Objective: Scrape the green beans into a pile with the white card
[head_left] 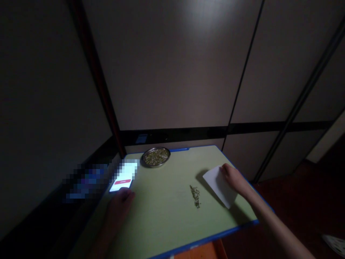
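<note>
My right hand (232,177) is closed on the upper edge of a white sheet of paper or card (219,185), which it holds tilted over the right side of the table. Left of the sheet, a narrow streak of small greenish seeds or beans (196,197) lies loose on the tabletop. In shadow on the left, my left hand (122,201) has its fingers curled in, with nothing visible in them. It is at the lower edge of a lit phone (122,180). A round metal plate (156,166) holding more of the small greenish pieces stands at the back left.
The pale green table (164,216) has a blue rim and backs onto large cabinet panels (172,72). A dark wall closes off the left. Below the front edge shows something orange (201,251). A pale patterned object (335,244) lies at the lower right.
</note>
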The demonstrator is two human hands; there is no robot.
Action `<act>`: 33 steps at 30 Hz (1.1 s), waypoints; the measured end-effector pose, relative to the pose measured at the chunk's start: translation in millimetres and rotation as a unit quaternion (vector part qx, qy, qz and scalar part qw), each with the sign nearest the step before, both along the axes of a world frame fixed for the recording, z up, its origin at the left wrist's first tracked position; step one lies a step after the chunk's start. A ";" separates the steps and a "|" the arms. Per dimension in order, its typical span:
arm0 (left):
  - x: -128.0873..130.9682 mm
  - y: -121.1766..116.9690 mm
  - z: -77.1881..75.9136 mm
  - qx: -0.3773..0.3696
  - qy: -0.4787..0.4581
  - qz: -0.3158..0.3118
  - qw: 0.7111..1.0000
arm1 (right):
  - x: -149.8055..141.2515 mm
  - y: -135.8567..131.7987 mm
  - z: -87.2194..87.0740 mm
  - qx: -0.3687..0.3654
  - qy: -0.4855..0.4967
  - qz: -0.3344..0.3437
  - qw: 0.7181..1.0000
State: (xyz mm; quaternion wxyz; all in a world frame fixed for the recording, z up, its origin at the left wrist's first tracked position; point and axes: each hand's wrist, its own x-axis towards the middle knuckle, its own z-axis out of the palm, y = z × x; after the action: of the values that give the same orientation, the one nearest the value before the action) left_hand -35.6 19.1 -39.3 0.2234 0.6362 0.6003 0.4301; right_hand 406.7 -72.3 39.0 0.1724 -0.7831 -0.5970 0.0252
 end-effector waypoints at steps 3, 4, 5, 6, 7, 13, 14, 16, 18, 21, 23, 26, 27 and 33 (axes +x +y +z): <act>-2.4 1.6 -3.3 0.001 -0.002 -0.005 1.000 | -1.3 5.2 -9.8 -0.022 0.002 0.016 1.000; -2.7 1.6 -3.8 0.002 -0.002 -0.006 1.000 | -4.2 6.7 -11.9 -0.027 0.001 0.019 0.999; -2.7 1.3 -3.9 0.004 -0.001 -0.006 1.000 | -7.7 8.1 -13.6 -0.031 -0.002 0.019 0.999; -2.5 0.9 -3.6 0.007 -0.001 -0.004 1.000 | -11.7 9.4 -14.8 -0.035 -0.005 0.018 0.999; -2.0 0.4 -2.9 0.010 -0.001 -0.003 1.000 | -15.9 10.6 -15.7 -0.037 -0.010 0.015 0.999; 2.1 -1.7 3.5 0.024 -0.022 -0.001 0.999 | -44.3 13.8 -19.3 -0.057 -0.048 -0.003 0.997; 2.7 -2.0 4.5 0.022 -0.026 -0.001 0.999 | -49.3 13.8 -19.4 -0.059 -0.055 -0.003 0.997; 4.0 -3.5 6.7 0.016 -0.033 0.001 0.999 | -59.2 13.6 -18.6 -0.062 -0.068 0.001 0.996; 5.3 -5.9 9.0 0.012 -0.037 -0.002 0.999 | -69.0 13.7 -16.9 -0.061 -0.080 0.009 0.995; 6.6 -8.8 10.1 0.007 -0.036 -0.003 0.999 | -84.0 15.7 -13.2 -0.059 -0.096 0.025 0.993; 6.5 -8.7 8.4 -0.004 -0.040 0.000 0.999 | -93.9 18.3 -9.8 -0.057 -0.106 0.039 0.992; 5.4 -5.8 4.3 -0.017 -0.046 0.002 0.999 | -106.0 22.2 -0.5 -0.051 -0.123 0.072 0.989; 5.0 -4.8 3.4 -0.017 -0.045 0.004 0.999 | -108.4 23.2 4.3 -0.047 -0.129 0.085 0.987; 6.2 -5.3 7.0 -0.018 -0.041 0.005 0.999 | -99.5 21.7 45.0 -0.016 -0.172 0.141 0.975</act>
State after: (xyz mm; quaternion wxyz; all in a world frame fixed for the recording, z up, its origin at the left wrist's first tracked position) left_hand -29.4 13.8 -32.3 0.2568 0.6109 0.6017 0.4459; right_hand 307.3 -50.5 84.1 0.0497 -0.6861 -0.7218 -0.0760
